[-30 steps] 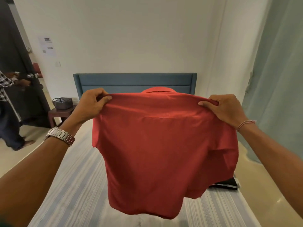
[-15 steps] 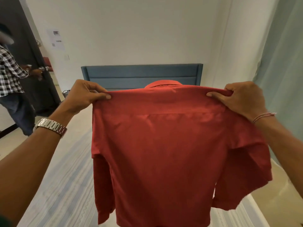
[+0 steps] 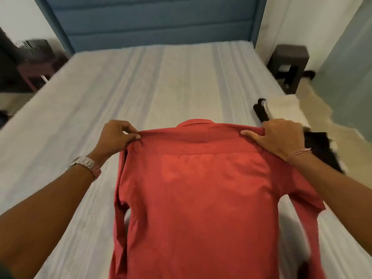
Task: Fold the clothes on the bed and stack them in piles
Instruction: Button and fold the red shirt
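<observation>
Shirt [image 3: 201, 198] now lower, shoulders in hands [image 3: 115, 135]

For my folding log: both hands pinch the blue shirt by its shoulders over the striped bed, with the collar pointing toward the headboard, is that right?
Not quite: the shirt is red, not blue, as the head view shows. The rest stands: the left hand and right hand pinch its shoulders over the striped bed, collar toward the headboard.

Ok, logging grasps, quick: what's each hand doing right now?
Left hand: pinches the shirt at its shoulder.
Right hand: grips the shirt's other shoulder.
</observation>
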Motion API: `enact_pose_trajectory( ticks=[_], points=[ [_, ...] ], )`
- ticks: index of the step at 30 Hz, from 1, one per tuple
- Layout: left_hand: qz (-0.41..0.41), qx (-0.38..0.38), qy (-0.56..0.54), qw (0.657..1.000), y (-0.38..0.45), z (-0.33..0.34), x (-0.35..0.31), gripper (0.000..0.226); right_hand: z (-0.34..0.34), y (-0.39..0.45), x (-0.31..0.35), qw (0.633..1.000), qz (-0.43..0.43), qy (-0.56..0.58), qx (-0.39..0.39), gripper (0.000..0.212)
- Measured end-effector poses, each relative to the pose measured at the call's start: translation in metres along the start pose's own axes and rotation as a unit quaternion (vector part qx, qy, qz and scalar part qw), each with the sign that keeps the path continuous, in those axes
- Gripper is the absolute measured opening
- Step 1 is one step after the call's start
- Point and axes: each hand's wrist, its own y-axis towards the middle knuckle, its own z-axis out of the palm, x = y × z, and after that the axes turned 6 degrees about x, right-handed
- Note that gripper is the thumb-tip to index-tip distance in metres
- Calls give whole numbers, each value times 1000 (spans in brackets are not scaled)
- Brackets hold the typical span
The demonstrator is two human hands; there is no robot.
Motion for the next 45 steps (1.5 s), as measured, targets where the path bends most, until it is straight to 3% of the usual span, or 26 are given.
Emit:
enact_pose_trajectory(
  ticks=[6,13,17,21,26,28,31,36,39,43,45],
  points=[
    [-61,-9,66,996,90,153,121,19,214,21,15,997,-2,-9,72,74],
    [-50,-25,116,992,138,221,172,8,306,38,20,996,7,-7,88,73],
    [-6,-78,102,992,146,223,171,8,308,53,19,998,38,20,46,73],
    [40,-132,134,981,137,225,160,6,303,51,19,993,89,47,-53,63],
    [10,-120,219,968,127,234,162,23,313,36,24,995,96,40,5,48],
    [16,-119,242,963,120,237,157,31,311,24,33,992,117,46,-10,40],
    [45,-99,276,955,99,239,149,33,299,-1,49,994,78,63,-42,32],
    [-16,-6,192,981,26,241,151,20,288,-74,64,987,59,151,8,32],
    [-86,30,150,984,-49,240,158,28,270,-143,71,977,80,197,23,31],
    [-159,119,172,965,-147,243,165,43,245,-242,71,927,191,297,125,25],
    [-179,125,177,960,-190,243,163,44,231,-285,67,892,257,325,179,26]
  ],
)
